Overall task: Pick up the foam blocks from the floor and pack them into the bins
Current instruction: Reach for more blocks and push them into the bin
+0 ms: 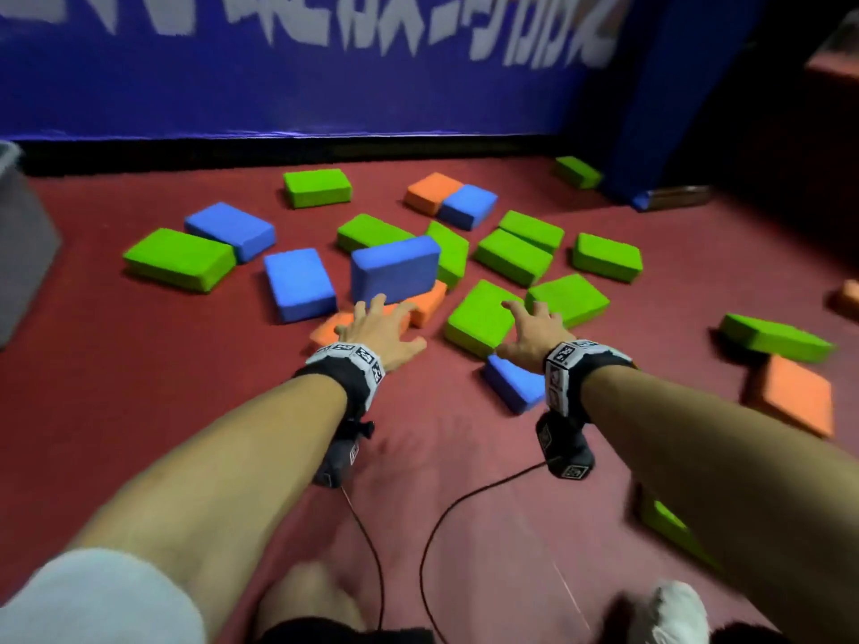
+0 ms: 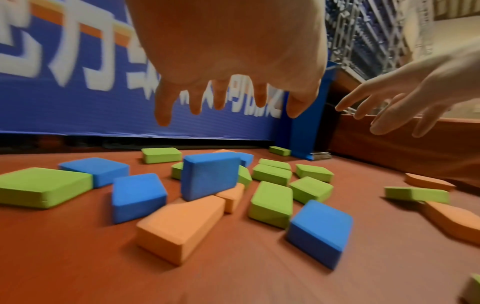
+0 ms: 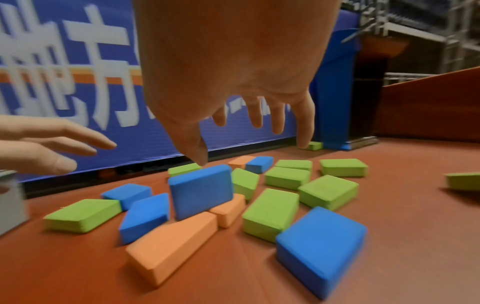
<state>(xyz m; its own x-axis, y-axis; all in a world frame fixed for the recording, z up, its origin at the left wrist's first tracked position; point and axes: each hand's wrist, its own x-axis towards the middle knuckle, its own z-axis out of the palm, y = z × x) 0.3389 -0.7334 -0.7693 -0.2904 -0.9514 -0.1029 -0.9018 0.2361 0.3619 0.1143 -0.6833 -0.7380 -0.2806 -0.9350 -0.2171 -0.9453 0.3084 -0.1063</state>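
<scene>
Head view: green, blue and orange foam blocks lie scattered on the red floor near the blue banner wall. One blue block stands on its long edge, long axis parallel to the wall, propped on an orange block. Left hand and right hand hover, fingers spread, holding nothing.

Left wrist view: fingers apart, above the blocks.

Right wrist view: fingers splayed; grey bin at the floor's left edge
</scene>
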